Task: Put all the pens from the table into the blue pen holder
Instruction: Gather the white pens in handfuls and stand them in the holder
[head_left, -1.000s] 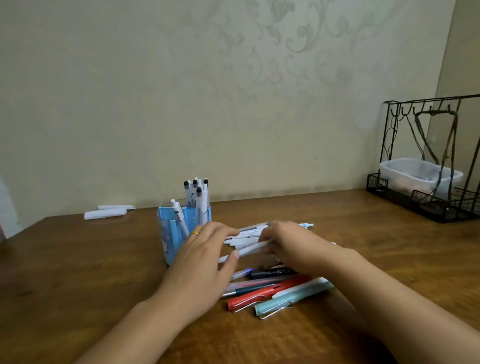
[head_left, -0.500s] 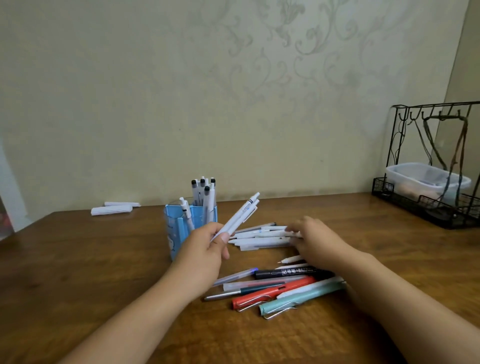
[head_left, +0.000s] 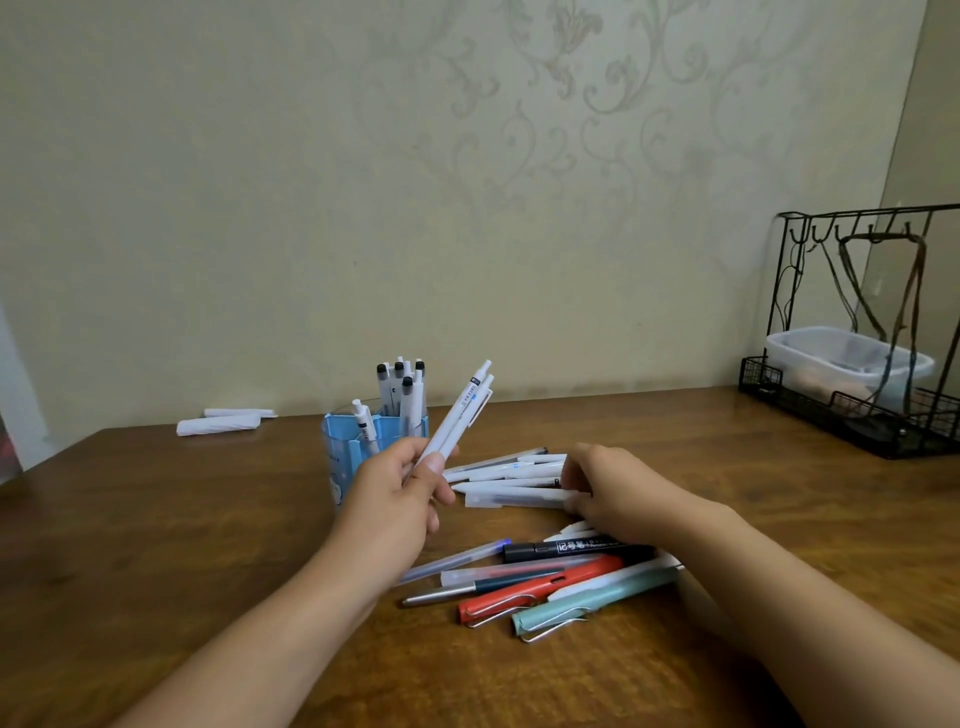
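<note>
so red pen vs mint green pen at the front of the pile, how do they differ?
Colour: the red pen has a red barrel, the mint green pen a pale teal one. Position: the red pen lies farther from the camera, the mint green pen nearest the table's front edge. Cover: a white pen lies partly across the mint green pen. Shared: both lie flat, roughly parallel, with metal wire clips pointing left.

At two o'clock I see a black wire rack holding a clear plastic tub; at ten o'clock, two white paper rolls on the brown wooden table.
</note>
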